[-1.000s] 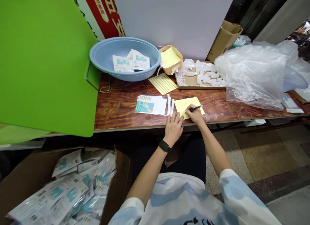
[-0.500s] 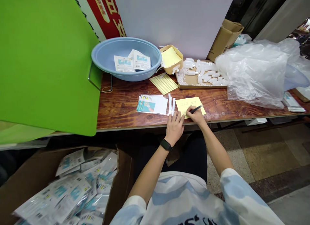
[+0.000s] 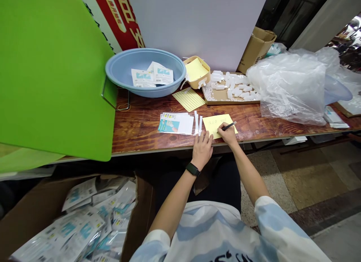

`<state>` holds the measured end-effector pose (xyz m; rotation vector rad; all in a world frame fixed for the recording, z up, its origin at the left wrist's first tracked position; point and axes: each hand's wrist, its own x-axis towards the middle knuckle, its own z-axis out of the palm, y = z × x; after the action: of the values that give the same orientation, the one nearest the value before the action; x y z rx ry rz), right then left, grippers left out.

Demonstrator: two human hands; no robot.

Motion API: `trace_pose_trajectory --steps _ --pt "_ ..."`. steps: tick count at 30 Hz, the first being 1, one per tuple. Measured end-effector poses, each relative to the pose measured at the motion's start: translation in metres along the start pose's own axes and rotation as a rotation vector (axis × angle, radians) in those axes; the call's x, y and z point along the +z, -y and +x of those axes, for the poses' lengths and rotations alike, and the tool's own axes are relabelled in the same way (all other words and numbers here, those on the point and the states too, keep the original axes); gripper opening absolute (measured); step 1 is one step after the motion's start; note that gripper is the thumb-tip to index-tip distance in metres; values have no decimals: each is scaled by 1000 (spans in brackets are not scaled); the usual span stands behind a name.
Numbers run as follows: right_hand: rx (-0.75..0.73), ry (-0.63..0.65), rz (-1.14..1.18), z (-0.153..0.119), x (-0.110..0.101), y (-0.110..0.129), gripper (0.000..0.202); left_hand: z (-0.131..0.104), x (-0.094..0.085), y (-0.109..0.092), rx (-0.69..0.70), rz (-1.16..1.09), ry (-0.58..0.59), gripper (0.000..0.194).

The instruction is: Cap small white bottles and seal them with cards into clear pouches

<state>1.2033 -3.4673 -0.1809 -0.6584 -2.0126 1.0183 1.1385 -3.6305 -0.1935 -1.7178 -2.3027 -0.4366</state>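
Note:
My right hand [image 3: 227, 134] is closed around a dark pen [image 3: 230, 125], its tip down on a yellow sheet of paper [image 3: 216, 122] that bears faint handwriting. My left hand [image 3: 202, 148], with a black band on the wrist, lies flat with fingers spread at the table's front edge, beside the sheet's lower left corner. Just beyond its fingertips are narrow white strips [image 3: 196, 122]. Left of them lies a fanned stack of printed cards [image 3: 176, 123] in white and teal.
A blue basin [image 3: 113, 72] holds white packets. Behind the sheet are a dotted yellow sticker sheet [image 3: 188, 100], a beige container [image 3: 207, 79] and a cardboard tray [image 3: 225, 102] of small clear bottles. Plastic bags [image 3: 287, 85] lie right; a green board [image 3: 56, 73] and carton [image 3: 145, 201] of packets left.
The view has shifted slightly. My right hand and pen remain at the yellow sheet, and my left hand stays flat in its place.

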Motion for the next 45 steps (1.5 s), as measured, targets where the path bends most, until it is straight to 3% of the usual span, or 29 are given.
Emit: trace_pose_trajectory --steps 6,19,30,37,41,45 --pt "-9 29 3 -2 0 2 12 0 -1 0 7 6 0 53" --pt "30 -80 -20 -1 1 0 12 0 0 1 22 20 -7 53" --pt "56 -57 25 0 1 -5 12 -1 1 1 18 28 1 53" --pt "74 -92 50 10 -24 -20 14 1 0 2 28 6 -6 53" --pt "72 -14 59 9 -38 -25 18 1 0 1 26 -9 -19 52" --pt "54 59 49 7 -39 -25 18 1 1 0 12 -32 -10 53"
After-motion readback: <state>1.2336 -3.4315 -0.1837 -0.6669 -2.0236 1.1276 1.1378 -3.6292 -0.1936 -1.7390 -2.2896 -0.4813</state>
